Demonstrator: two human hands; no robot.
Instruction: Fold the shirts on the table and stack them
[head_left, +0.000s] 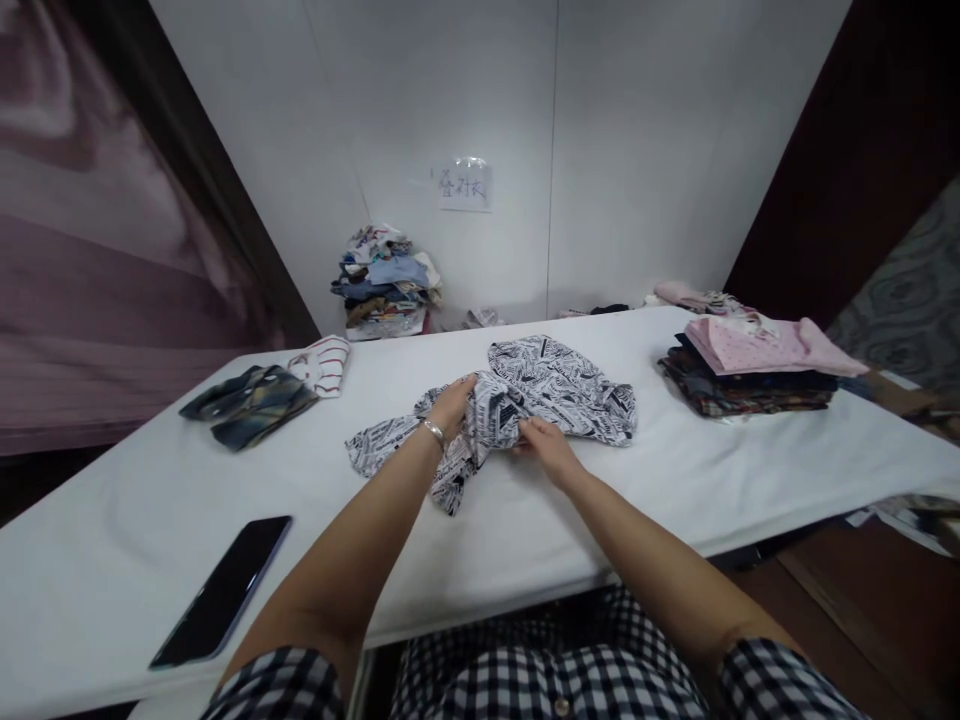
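Note:
A black-and-white shirt with a newsprint-like pattern (555, 375) lies crumpled on the white-covered table (525, 530) in front of me. My left hand (451, 408), with a silver bracelet at the wrist, grips the cloth near the shirt's middle. Just to the right, my right hand (547, 448) pinches the fabric's near edge, fingers partly tucked beneath it. Between the hands the cloth is bunched and slightly raised. One part of the shirt spreads out to the left, and a larger part fans out toward the back right.
A dark phone (225, 590) lies front left. Behind it are a dark plaid garment (259, 400) and a red-striped white one (330, 362). Folded clothes topped by a pink shirt (772, 345) stand at right. A clothes heap (386, 280) sits by the wall under a paper sign (465, 187).

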